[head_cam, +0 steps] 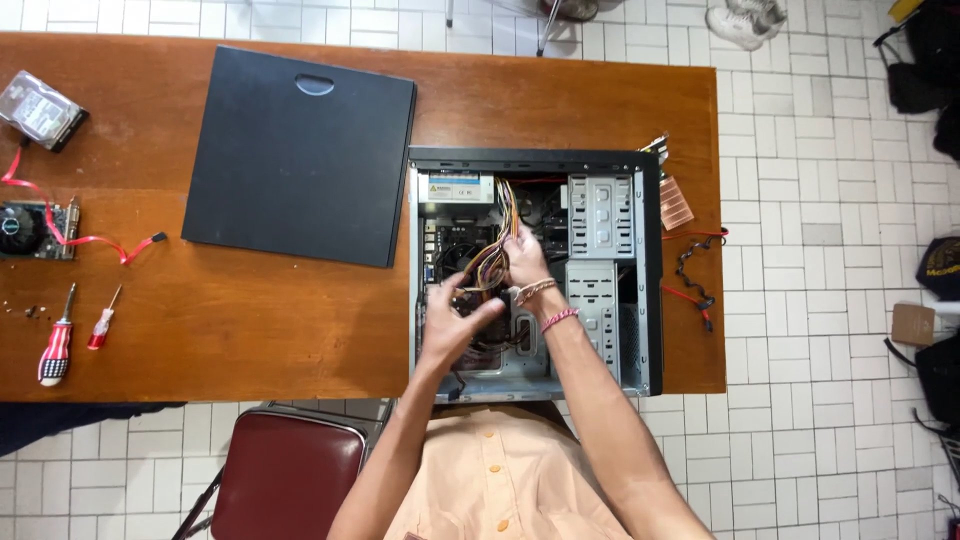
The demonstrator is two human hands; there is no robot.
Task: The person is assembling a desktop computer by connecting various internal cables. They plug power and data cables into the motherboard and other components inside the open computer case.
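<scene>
- The open computer case [535, 270] lies on its side on the wooden table [250, 330], toward the table's right end.
- Inside the case, the left hand [452, 322] sits low over the board, fingers curled and partly spread; whether it pinches anything I cannot tell.
- The right hand [522, 262] is deeper in the case, fingers closed around the bundle of coloured wires [497, 250].
- Left of the case lies the black side panel [300, 155].
- Far left of the case: two screwdrivers [58, 345], a hard drive [40, 110], a fan card [30, 230].
</scene>
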